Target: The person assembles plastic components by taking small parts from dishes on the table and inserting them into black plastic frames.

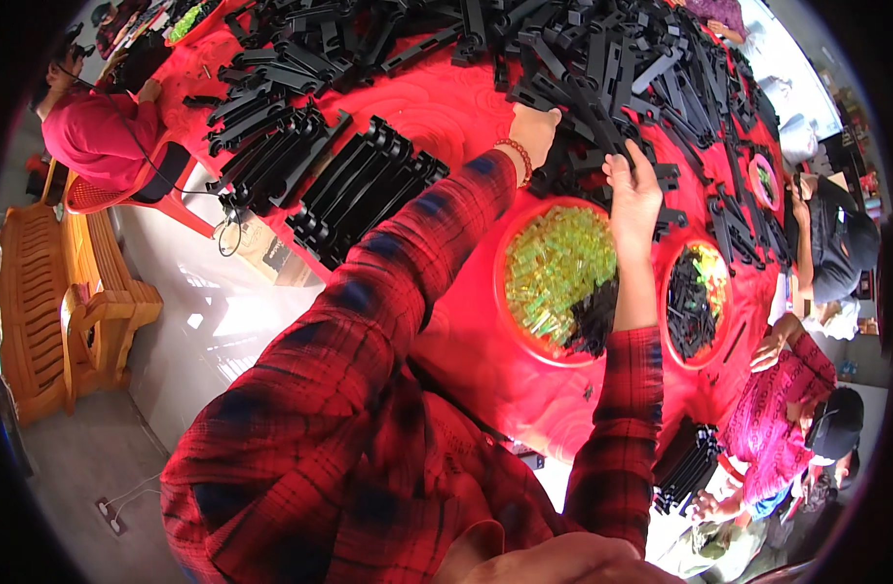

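Over the near side of a heap of black plastic parts [446, 44], both my hands are at work. My left hand [535, 133], with a red bead bracelet at its wrist, is closed at the edge of the heap; what its fingers hold, if anything, is hidden. My right hand [635, 190] has thumb and fingers closed on the lower end of a long black plastic part [598, 125], which slants up and left from them. Just below the hands stands a round basin [506, 316] of yellow-green clear pieces [554, 268] and small black pieces [593, 316].
Rows of black parts [369, 185] lie left of my left forearm on the red tablecloth [466, 389]. A second basin [697, 364] sits right of my right forearm. Other people sit around the table, one in a pink top [101, 136]. A wooden bench [42, 302] stands at left.
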Tool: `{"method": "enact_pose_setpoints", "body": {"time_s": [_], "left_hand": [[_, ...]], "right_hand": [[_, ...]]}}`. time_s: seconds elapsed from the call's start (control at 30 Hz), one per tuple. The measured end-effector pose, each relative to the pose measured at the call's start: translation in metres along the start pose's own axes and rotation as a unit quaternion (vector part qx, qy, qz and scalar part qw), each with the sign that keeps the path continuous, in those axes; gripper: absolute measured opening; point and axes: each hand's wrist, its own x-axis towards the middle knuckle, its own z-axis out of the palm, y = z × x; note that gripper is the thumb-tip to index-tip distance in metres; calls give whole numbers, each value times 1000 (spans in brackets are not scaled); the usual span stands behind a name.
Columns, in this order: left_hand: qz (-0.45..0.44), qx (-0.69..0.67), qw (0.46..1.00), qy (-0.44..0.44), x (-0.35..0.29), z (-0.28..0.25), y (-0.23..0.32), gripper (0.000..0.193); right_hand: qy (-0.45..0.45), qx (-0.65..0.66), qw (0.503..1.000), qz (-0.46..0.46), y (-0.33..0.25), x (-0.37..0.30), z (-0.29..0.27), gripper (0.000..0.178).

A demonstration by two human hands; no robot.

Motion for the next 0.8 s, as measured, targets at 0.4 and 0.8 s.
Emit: {"method": "enact_pose_setpoints", "body": {"time_s": [0.4,0.8], "left_hand": [[380,626,657,-179,-6,-45,-35,15],[11,-263,923,-282,-244,-150,-3,58]], "right_hand": [[45,530,787,313,-50,-135,-30,36],[-38,726,520,449,-69,-232,-10,36]]}}
